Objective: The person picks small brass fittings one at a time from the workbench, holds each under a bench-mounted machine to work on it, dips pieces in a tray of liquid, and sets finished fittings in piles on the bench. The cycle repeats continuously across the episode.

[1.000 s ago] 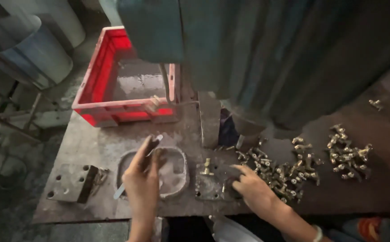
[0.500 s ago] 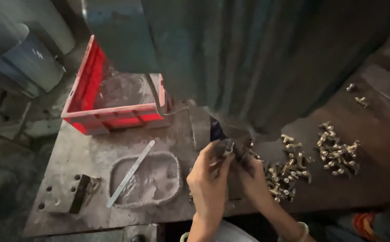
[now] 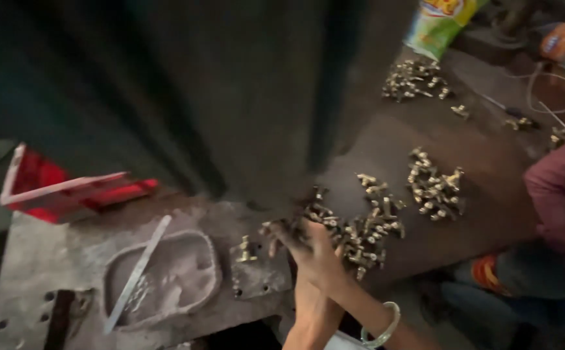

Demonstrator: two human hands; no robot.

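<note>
Head cam: right hand [image 3: 318,249] sits on the pile of small shiny brass fittings [image 3: 360,230] on the grimy steel bench [image 3: 49,259] — fingers spread, loosely curled. Left hand [image 3: 308,304] mostly hidden underneath — can't tell its fingers.

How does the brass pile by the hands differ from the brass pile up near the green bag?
The near pile is larger and sprawls widely, with a hand reaching into its left edge; the far pile is smaller, tighter and untouched, beside the green bag. Both are small brass-coloured fittings lying loose on the dark workbench.
</note>
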